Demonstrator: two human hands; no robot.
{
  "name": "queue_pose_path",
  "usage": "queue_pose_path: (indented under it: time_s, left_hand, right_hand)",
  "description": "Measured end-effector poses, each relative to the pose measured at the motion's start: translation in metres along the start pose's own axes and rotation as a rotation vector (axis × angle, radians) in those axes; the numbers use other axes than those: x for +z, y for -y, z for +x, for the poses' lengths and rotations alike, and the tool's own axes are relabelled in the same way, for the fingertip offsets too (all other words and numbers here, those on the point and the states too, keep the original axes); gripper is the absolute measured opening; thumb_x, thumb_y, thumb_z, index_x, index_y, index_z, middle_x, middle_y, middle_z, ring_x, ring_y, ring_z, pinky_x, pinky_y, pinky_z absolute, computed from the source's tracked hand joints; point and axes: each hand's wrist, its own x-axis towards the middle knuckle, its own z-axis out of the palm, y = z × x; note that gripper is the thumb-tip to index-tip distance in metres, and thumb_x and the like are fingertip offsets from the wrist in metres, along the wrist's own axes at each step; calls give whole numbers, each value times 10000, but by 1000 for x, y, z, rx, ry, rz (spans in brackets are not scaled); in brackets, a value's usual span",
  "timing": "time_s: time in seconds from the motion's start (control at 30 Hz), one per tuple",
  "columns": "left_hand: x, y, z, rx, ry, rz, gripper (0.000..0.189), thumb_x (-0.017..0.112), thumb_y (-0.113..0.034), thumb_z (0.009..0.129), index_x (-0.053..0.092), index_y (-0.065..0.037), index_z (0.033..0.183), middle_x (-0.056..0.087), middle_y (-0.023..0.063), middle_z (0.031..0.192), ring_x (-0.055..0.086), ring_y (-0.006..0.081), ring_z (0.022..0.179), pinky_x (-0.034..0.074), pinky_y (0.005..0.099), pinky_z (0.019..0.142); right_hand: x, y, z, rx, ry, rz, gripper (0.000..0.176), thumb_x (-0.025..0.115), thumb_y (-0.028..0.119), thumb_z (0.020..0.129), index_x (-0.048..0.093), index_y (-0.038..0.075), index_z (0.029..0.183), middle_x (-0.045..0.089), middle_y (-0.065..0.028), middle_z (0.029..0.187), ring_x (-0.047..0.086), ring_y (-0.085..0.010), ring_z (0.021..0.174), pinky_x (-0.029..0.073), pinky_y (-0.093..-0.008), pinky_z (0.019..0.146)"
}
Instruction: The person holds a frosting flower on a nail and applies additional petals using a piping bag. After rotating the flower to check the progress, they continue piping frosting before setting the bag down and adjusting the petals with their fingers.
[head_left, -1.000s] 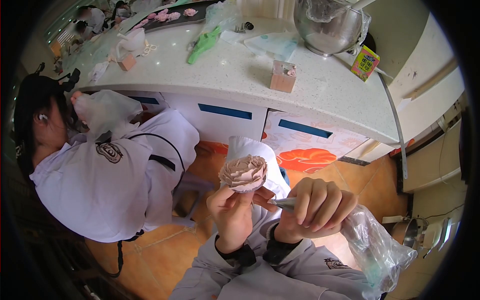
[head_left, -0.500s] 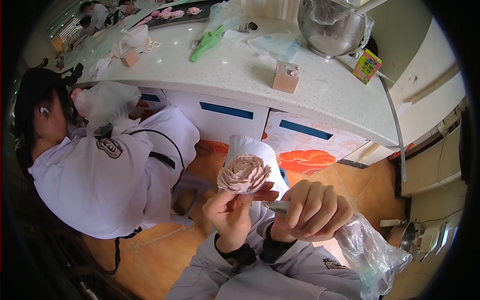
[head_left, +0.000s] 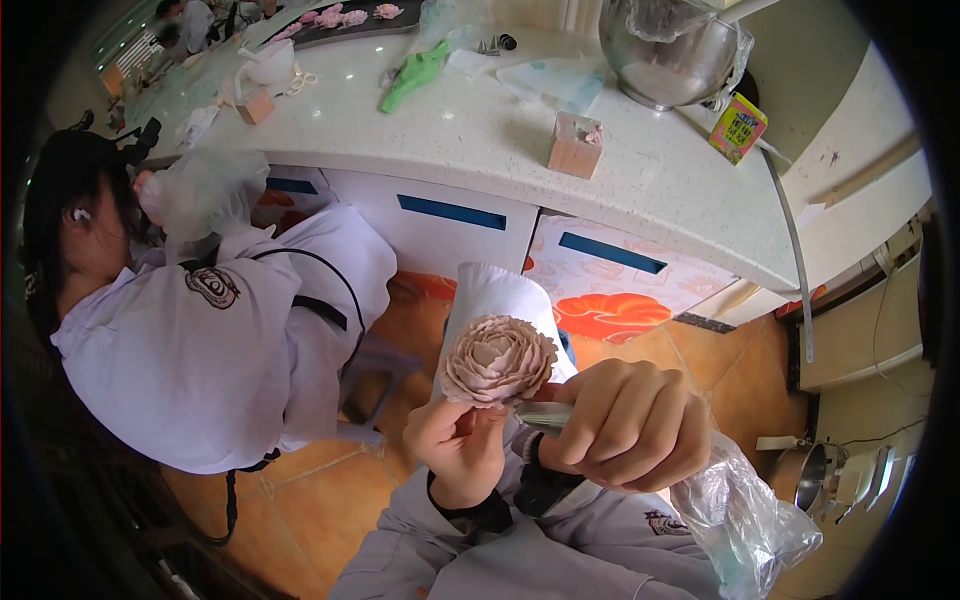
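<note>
A pale pink piped flower with layered, ruffled petals sits above my left hand. The fingers of that hand are closed on the flower's support, which is mostly hidden beneath the petals. My right hand is wrapped round a clear plastic piping bag, whose loose end hangs down to the right. From that fist the metal piping tip points left, right at the flower's lower right edge. Both hands are over my lap.
A worktop runs ahead, carrying a wooden block, a steel mixing bowl, a yellow-green packet, a green piping bag and a tray of pink flowers. At my left sits a person in white.
The flower has turned and tilted, showing more of its top, and sits slightly lower and to the right. The piping tip has come closer under its lower right edge.
</note>
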Motion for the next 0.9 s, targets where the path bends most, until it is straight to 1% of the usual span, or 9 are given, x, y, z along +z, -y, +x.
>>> queue_pose_path:
  time_s: [0.1, 0.3, 0.4, 0.5, 0.7, 0.8, 0.9]
  left_hand:
    - [-6, 7, -6, -93, 16, -8, 179, 657, -42, 745, 612, 107, 832, 631, 94, 726, 541, 71, 656, 411, 184, 580]
    - [-5, 3, -3, -57, 27, 12, 176, 638, -11, 732, 615, 109, 858, 639, 105, 742, 558, 83, 671, 423, 190, 585]
    - [-1, -5, 0, 2, 48, 144, 264, 471, 31, 675, 581, 130, 894, 636, 199, 773, 636, 224, 656, 515, 291, 629]
    - [-5, -1, -4, -49, 62, 126, 250, 481, 21, 668, 583, 126, 870, 636, 193, 768, 631, 216, 645, 510, 285, 624]
    - [-5, 1, -5, -28, 65, 143, 230, 494, 18, 674, 586, 119, 859, 635, 185, 766, 627, 211, 640, 504, 281, 616]
    - [-4, 5, -8, -51, 9, 14, 187, 627, 13, 699, 607, 114, 856, 642, 104, 747, 574, 92, 668, 446, 206, 599]
    - [-3, 4, -7, -52, 14, 3, 190, 638, -12, 715, 608, 112, 855, 643, 101, 751, 567, 85, 665, 439, 198, 594]
  right_hand:
    - [2, -1, 1, 11, -6, 5, 145, 468, -127, 610, 414, -27, 520, 398, -122, 473, 287, -157, 375, 287, -283, 349]
    - [3, -1, 1, 7, -26, -13, 148, 475, -124, 614, 410, -26, 523, 387, -114, 469, 281, -153, 372, 267, -277, 339]
    - [5, 0, 1, 15, -49, -18, 154, 474, -126, 619, 409, -25, 523, 388, -111, 470, 283, -151, 373, 265, -273, 337]
    - [6, 0, 3, 23, -60, -18, 160, 468, -129, 625, 408, -23, 522, 389, -109, 472, 285, -149, 373, 272, -272, 335]
    - [6, 1, 2, 20, -62, -26, 167, 455, -134, 632, 404, -23, 519, 390, -109, 470, 291, -149, 369, 287, -272, 334]
    - [8, 0, 2, 11, -75, -30, 169, 450, -134, 637, 403, -24, 519, 388, -109, 469, 292, -149, 367, 287, -272, 334]
    - [8, 0, 3, 6, -87, -26, 169, 446, -133, 642, 402, -25, 520, 387, -110, 468, 293, -150, 365, 285, -274, 332]
